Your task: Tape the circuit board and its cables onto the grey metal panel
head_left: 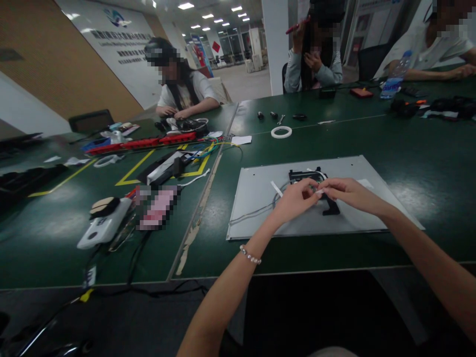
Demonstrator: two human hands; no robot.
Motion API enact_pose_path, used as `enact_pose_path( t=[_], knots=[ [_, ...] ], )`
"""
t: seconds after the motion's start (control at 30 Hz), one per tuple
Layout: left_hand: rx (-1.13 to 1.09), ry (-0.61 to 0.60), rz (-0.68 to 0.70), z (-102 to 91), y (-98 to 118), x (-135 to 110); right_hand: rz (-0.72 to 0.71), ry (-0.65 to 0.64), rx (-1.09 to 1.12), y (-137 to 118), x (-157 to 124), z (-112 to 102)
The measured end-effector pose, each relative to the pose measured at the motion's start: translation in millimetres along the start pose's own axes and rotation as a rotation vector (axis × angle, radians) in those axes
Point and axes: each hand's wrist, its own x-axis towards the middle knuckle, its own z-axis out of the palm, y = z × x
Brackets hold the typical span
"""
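A grey metal panel (pixel 260 208) lies flat on the green table in front of me. Black brackets (pixel 302 174) and a bundle of grey wires (pixel 256 212) sit on it. My left hand (pixel 295 201), with a bead bracelet at the wrist, and my right hand (pixel 344 192) meet over the panel's middle. Both pinch a small white piece (pixel 319 190) between their fingertips, close to a black clip (pixel 330 207). A white strip (pixel 275 188) lies just left of my left hand.
A white tape ring (pixel 281 132) and small black parts (pixel 277 116) lie beyond the panel. To the left are a red power strip (pixel 148 143), coloured cables, a white device (pixel 104 228) and yellow floor-style tape lines. Three other people sit at the far side; a water bottle (pixel 396 79) stands there.
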Motion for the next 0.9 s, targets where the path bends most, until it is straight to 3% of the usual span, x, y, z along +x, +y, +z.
enact_pose_path(
  t=[0.17, 0.27, 0.37, 0.63, 0.9],
  knots=[
    [-0.154, -0.011, -0.062, 3.3, -9, 2, 0.150, 0.007, 0.034, 9, -1, -17],
    [-0.123, -0.044, -0.081, 5.0, -6, 1, 0.209, -0.096, -0.010, 12, -4, -26],
    [0.017, -0.029, -0.103, 7.7, -1, -1, 0.254, -0.175, -0.052, 16, -6, -30],
    [0.450, -0.037, -0.118, 18.0, 3, -5, 0.307, -0.130, -0.189, 31, -5, -36],
    [0.638, -0.035, -0.099, 21.7, 0, -7, 0.369, -0.137, -0.239, 37, -2, -37]
  ],
)
